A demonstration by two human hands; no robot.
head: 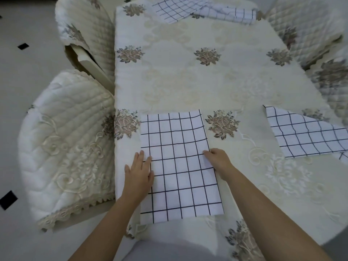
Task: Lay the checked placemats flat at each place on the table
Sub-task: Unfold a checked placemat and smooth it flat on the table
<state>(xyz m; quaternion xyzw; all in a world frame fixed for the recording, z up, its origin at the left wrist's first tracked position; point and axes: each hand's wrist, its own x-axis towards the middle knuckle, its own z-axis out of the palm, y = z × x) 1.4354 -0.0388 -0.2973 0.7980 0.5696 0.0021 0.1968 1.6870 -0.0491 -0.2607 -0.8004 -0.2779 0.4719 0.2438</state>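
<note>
Head view: the checked placemat (178, 166) lies at the table's (207, 81) near edge. Left hand (139, 172) presses it, fingers flat and wide. Right hand (218, 162) touches it, but I cannot tell its grip. Best to smooth outward gently.

No text, number, label or brand can be read here. Each placemat (178, 166) carries only a grid of dark lines on white. The tablecloth (188, 87) and the chair covers (66, 140) carry only embroidered flowers.
</note>
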